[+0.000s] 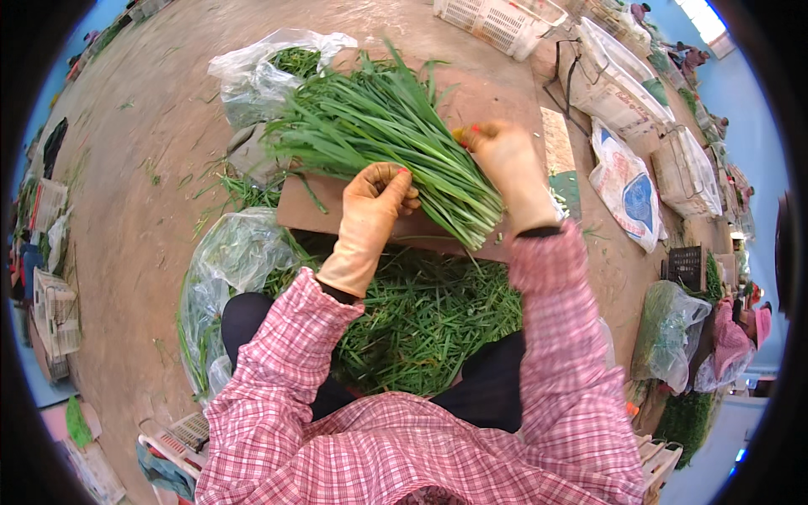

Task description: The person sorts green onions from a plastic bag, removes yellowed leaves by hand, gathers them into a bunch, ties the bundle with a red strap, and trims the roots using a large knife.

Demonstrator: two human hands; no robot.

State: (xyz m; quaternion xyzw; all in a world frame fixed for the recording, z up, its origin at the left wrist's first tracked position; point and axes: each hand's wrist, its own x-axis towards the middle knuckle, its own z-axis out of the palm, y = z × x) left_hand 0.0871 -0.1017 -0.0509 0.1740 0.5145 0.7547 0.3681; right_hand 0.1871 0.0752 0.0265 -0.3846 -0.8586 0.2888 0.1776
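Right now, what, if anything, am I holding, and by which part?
It cannot be told: your left hand and right hand are at opposite sides of the leafy green bunch, but their grip is unclear.

Right sleeve [551, 290] and leaf tips [295, 139] in a blur.

Smooth leaves [396, 130], glossy plastic bag [244, 252]

Readable text: none | white sack [621, 183]: blue print [641, 202] (too small to read) | white crate [619, 91]: reddish marks, illegible
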